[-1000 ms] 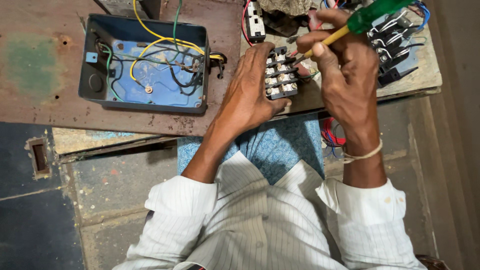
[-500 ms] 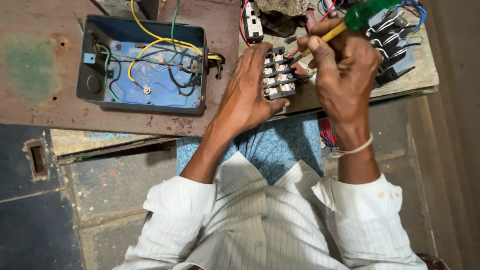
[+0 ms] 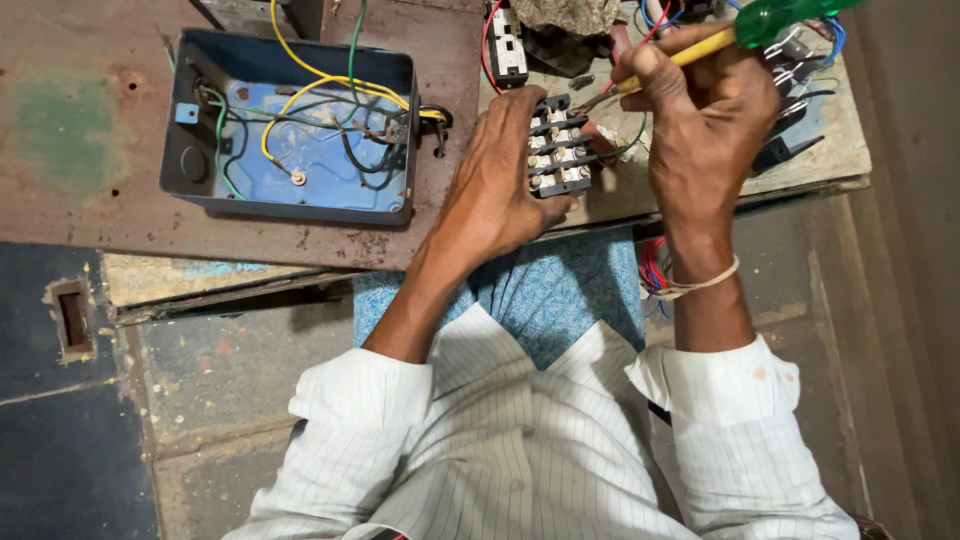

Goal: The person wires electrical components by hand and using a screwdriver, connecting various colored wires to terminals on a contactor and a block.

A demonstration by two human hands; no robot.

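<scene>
Rusty workbench [image 3: 90, 200] | left hand [image 3: 495, 185] closed around black terminal block [image 3: 557, 150], steadying it at bench edge; right hand [image 3: 705, 120] fisted on green-handled screwdriver [image 3: 745, 30], tip at block | open blue junction box [image 3: 290, 130] well left | risk: tip may slip into left fingers if block shifts

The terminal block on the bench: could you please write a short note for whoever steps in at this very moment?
Left hand presses the black terminal block down on the bench.
Right hand grips a screwdriver with a green handle and yellow shaft, tip at the block's right edge.
Open blue metal box with loose yellow, green and black wires sits to the left, untouched.
Done: block steadied, tool at the block.
Left: cannot tell which screws are tight; check each.
</scene>
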